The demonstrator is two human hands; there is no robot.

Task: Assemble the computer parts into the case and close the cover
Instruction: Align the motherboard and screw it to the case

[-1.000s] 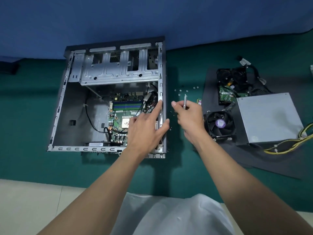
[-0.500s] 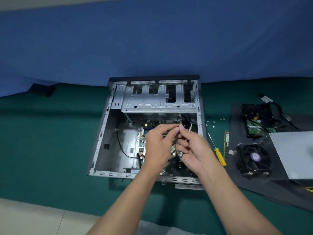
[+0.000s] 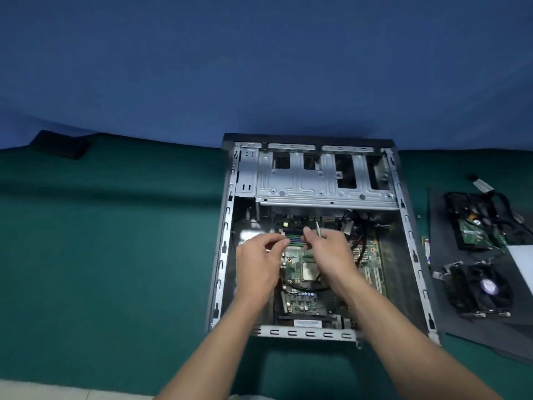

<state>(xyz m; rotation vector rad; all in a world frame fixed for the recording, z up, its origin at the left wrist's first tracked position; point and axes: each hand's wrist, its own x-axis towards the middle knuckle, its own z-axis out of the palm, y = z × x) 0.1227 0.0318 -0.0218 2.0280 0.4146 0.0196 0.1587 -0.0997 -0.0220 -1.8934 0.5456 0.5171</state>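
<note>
An open computer case (image 3: 409,235) lies on its side on the green cloth, with a green motherboard (image 3: 300,298) in its floor and a silver drive cage (image 3: 317,183) at its far end. Both my hands hover inside, over the memory slots (image 3: 294,239). My left hand (image 3: 259,261) has its fingers curled, fingertips near the slots; whether they pinch anything is hidden. My right hand (image 3: 331,252) grips a thin silver tool (image 3: 318,228) that sticks up between thumb and fingers.
On a dark mat (image 3: 438,284) to the right lie a hard drive with cables (image 3: 476,226), a cooler fan (image 3: 484,290) and the corner of a grey power supply (image 3: 522,261). A black flat object (image 3: 60,144) lies far left. A blue backdrop (image 3: 259,67) rises behind.
The view has shifted closer over the case. Both hands moved from the case's right wall into the case, above the motherboard. The right hand keeps the silver tool.
</note>
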